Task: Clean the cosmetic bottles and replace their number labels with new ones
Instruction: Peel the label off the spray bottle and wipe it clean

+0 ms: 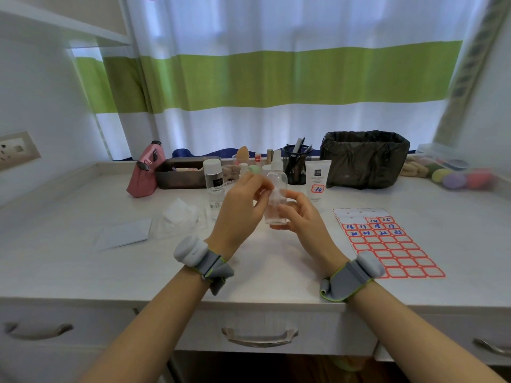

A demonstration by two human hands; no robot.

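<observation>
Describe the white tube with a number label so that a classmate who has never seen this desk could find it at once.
Start at the black-lined bin at the back right of the desk. Just left of it, beside the black mesh pen pot, stands the white tube, cap end up. It alone among the nearby bottles carries a red-bordered label with a blue handwritten number.

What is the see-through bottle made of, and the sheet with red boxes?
The spray bottle, gripped by the right hand, looks like clear, glossy plastic: you can see through it. The label sheet looks like thin sticker paper with a smooth finish, lying flat; it could be coated.
</observation>
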